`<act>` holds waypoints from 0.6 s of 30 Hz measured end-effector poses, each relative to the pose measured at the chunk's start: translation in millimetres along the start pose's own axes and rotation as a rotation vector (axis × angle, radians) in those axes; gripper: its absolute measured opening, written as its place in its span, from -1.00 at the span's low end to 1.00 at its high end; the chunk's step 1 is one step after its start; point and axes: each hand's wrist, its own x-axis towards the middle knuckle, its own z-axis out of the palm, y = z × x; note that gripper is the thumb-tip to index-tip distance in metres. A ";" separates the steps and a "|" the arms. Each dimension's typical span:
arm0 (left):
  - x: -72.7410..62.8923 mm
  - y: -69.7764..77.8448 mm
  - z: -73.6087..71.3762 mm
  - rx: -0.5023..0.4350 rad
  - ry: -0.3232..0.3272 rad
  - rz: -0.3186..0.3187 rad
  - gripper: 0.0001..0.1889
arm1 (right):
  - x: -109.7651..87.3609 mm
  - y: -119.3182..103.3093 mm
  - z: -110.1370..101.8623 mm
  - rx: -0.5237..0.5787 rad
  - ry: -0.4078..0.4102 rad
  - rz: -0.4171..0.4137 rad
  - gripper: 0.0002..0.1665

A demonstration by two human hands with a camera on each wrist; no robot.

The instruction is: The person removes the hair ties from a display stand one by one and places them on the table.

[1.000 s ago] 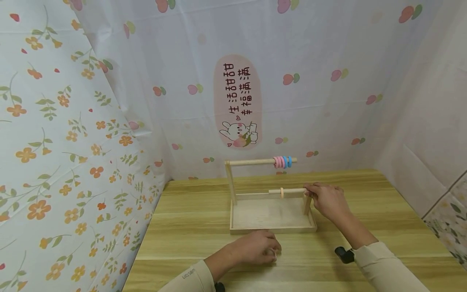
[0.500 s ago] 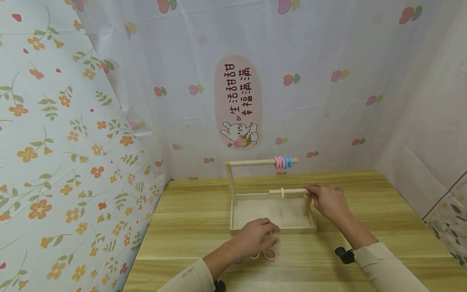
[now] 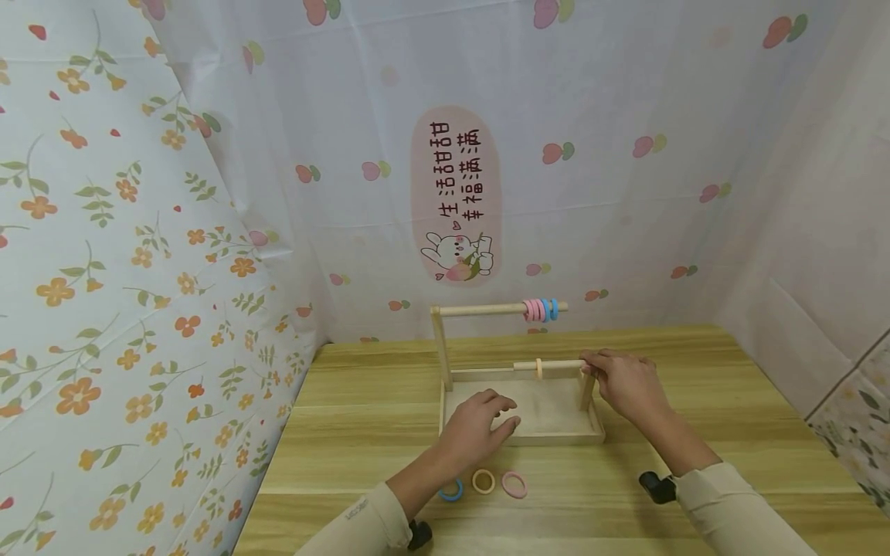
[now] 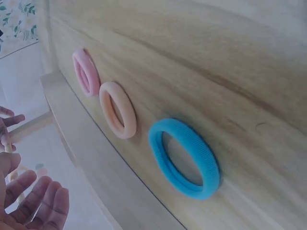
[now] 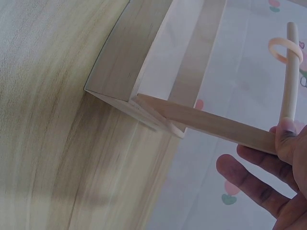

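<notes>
My left hand (image 3: 476, 432) is over the front of a wooden rack's tray base (image 3: 556, 441), fingers spread and nothing in them. On the table between that wrist and the rack lie three hair ties: a blue hair tie (image 4: 192, 143), a peach hair tie (image 4: 123, 105) and a pink hair tie (image 4: 90, 64), flat and side by side. With my right hand (image 3: 626, 382) I grip the top of the short post (image 5: 216, 127), where the lower dowel (image 3: 565, 364) joins it. One peach hair tie (image 3: 538, 369) hangs around that dowel.
The rack's upper dowel (image 3: 480, 310) carries several pink hair ties (image 3: 532, 310) and blue ones near its free end. A tall post (image 3: 441, 347) holds it at the left. Patterned cloth (image 3: 348, 193) stands behind and beside the table.
My left hand has let go of the pink hair tie and moved up and away to the tray, uncovering the three on the table. The right hand stays on the post.
</notes>
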 end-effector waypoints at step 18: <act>10.5 -11.7 -13.1 -0.046 0.040 -0.147 -0.67 | 0.9 -0.8 -0.3 0.009 -0.017 0.008 -0.68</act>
